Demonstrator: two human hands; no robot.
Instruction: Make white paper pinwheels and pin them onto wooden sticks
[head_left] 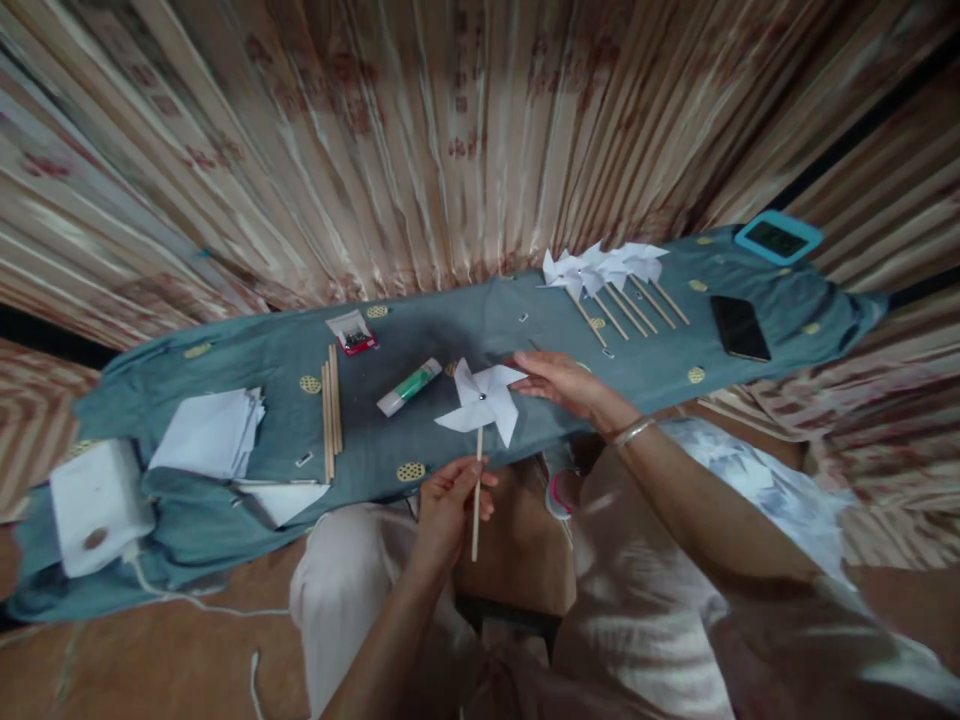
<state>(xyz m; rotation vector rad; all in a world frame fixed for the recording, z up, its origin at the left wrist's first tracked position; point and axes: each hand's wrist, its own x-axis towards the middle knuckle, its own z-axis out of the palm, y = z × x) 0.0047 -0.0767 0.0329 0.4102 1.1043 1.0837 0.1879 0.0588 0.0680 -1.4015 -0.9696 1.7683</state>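
My left hand is closed around the wooden stick of a white paper pinwheel, holding it upright over the near edge of the blue-grey cloth-covered table. My right hand reaches in from the right, fingers stretched out, their tips touching the pinwheel's right blade. The pinwheel has a small dark pin at its centre.
Several finished pinwheels lie at the back right. A glue stick, loose wooden sticks, a small red packet, a paper stack, a white box, a black phone and a teal device also rest there. Curtains hang behind.
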